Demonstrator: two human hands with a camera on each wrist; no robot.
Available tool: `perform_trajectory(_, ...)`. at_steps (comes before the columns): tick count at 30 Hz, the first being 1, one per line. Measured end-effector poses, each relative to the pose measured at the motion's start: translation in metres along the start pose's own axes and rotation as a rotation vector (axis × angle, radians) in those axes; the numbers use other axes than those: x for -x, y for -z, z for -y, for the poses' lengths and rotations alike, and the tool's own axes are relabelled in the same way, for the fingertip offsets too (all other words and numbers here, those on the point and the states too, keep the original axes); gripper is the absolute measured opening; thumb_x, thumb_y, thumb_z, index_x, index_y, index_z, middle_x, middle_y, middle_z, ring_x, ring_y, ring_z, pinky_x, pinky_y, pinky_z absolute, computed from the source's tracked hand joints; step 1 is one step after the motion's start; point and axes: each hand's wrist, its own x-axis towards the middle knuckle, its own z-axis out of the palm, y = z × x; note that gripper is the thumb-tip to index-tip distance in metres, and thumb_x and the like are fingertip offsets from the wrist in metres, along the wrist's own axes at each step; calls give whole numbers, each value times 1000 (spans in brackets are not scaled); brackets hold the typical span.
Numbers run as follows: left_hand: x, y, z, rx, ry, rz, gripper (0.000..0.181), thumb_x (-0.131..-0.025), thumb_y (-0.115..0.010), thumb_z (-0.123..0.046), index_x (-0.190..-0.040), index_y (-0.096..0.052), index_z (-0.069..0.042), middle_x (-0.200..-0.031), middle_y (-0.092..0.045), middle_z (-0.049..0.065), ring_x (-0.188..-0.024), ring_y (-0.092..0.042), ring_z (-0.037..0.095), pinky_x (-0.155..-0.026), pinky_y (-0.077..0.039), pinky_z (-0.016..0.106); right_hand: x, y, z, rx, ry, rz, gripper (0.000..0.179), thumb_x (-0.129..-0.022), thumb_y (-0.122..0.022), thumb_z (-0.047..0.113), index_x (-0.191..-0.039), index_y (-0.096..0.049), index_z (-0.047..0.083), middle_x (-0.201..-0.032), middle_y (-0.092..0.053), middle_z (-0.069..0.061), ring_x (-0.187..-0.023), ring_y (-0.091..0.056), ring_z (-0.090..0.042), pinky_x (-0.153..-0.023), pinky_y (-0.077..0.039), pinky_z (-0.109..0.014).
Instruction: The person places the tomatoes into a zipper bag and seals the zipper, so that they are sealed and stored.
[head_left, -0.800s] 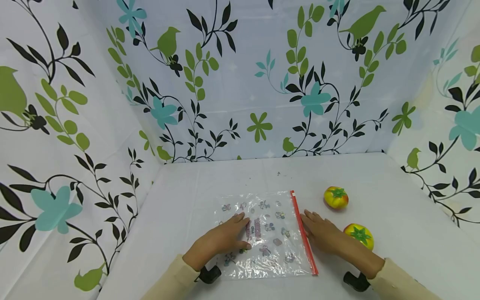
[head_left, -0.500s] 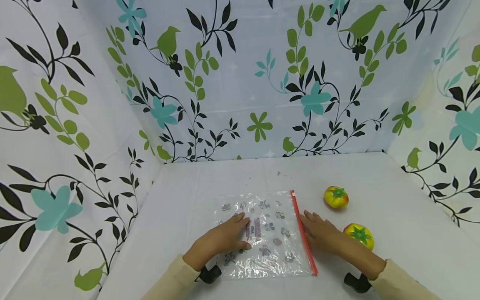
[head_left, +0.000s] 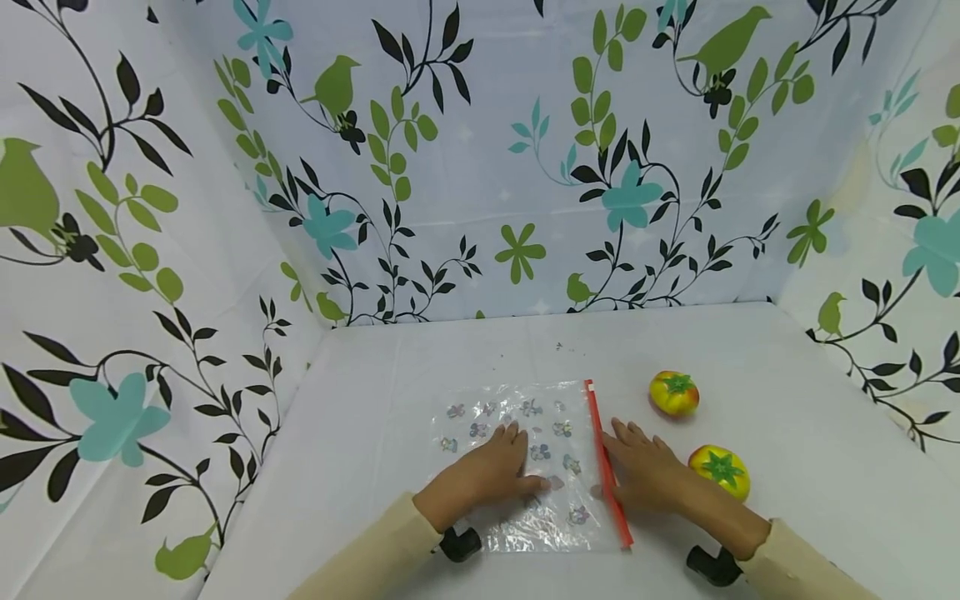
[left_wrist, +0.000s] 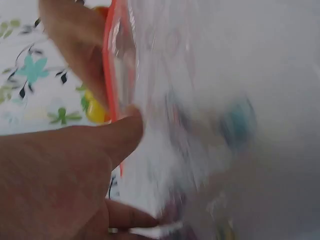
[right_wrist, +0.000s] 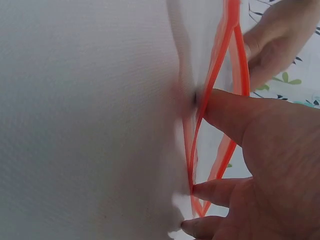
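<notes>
A clear zip bag [head_left: 551,529] printed with small figures lies flat on the white table, its red zip edge [head_left: 595,421] facing right. My left hand [head_left: 483,471] rests palm down on the bag's middle, fingers extended. At the red edge, my right hand [head_left: 648,471] touches the bag with thumb and fingertips, without curling round it. In the right wrist view the two red strips [right_wrist: 242,60] stand apart, with the thumb [right_wrist: 232,107] against one of them. The left wrist view is blurred; the left thumb [left_wrist: 122,132] lies over the bag near its red edge.
Two yellow-red toy fruits with green leafy tops sit right of the bag: one fruit [head_left: 674,394] farther back, the other fruit [head_left: 722,469] beside my right forearm. A patterned cloth [head_left: 450,167] with birds and leaves hangs behind the table [head_left: 390,358] and along both sides.
My left hand has slid right across the bag toward the red edge. My right hand stays by that edge, its thumb now showing at the strip. The fruits have not moved.
</notes>
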Motion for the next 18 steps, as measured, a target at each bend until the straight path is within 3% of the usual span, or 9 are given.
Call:
perform_trajectory(5,-20,0,-40,-27,93,-41,110,-90,-53,-84,-151,-50,8,-160,-47,26,-150,-44,42,-114,-47,52,2,0,0,-1,29,-26,91,-83,-86,46,-154,-51,1,-166,-35,-29,-154,-26,-57,-117,-21,-78)
perform_trajectory(8,-30,2,-57,-34,132,-56,112,-88,-47,-90,-144,-60,6,-153,-55,25,-145,-49,43,-115,-46,53,3,-1,1,-4,43,-41,87,-83,-87,38,-153,-52,0,-165,-37,-29,-153,-26,-57,-117,-21,-78)
perform_trajectory(11,-36,3,-69,-81,170,-58,114,-85,-45,-93,-142,-63,4,-149,-59,25,-142,-52,45,-116,-44,55,4,-1,3,-4,49,-51,83,-83,-87,31,-153,-53,0,-165,-37,-29,-153,-26,-57,-117,-20,-78)
perform_trajectory(18,-39,-2,-83,-279,232,-60,112,-85,-51,-89,-147,-58,3,-149,-59,23,-136,-59,44,-109,-50,55,4,-1,2,32,41,-61,86,-82,-89,35,-153,-53,3,-165,-36,-30,-153,-26,-57,-117,-20,-78)
